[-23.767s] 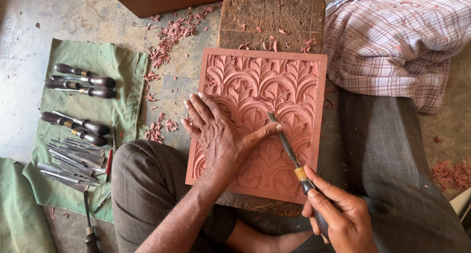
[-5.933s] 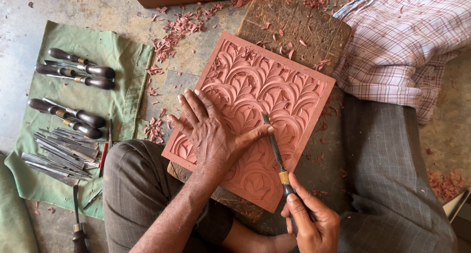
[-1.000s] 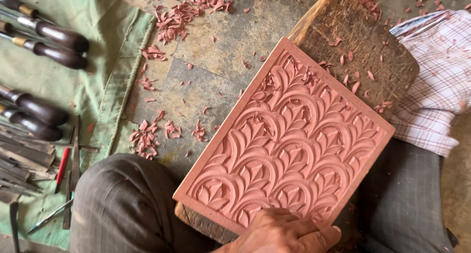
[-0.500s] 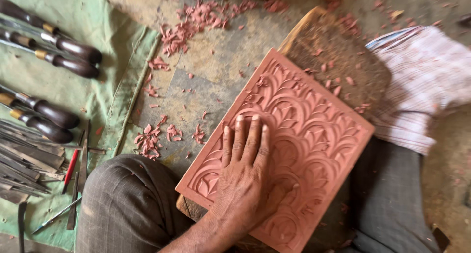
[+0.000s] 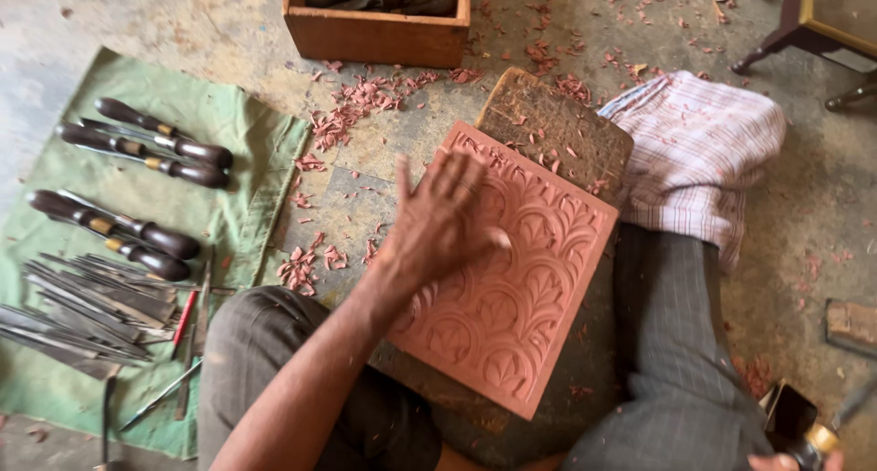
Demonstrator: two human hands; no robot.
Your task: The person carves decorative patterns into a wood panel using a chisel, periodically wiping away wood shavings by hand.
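Carving looks nearly all cut; my left hand (image 5: 445,220) sweeps open-fingered across the relief panel (image 5: 505,272), right hand (image 5: 793,459) gripping a chisel (image 5: 827,432).

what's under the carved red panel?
A worn wooden block sticks out past the carved panel at its far end. The rest beneath is covered by the panel and the left hand lying on it.

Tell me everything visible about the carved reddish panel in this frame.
The carved panel is a rectangular slab, reddish-pink like clay or soft wood, its face cut with repeating arches and leaf shapes inside a raised border. It lies flat but turned at an angle, resting on a worn wooden block, between the person's legs. The left hand, fingers spread and blurred, lies on its upper part.
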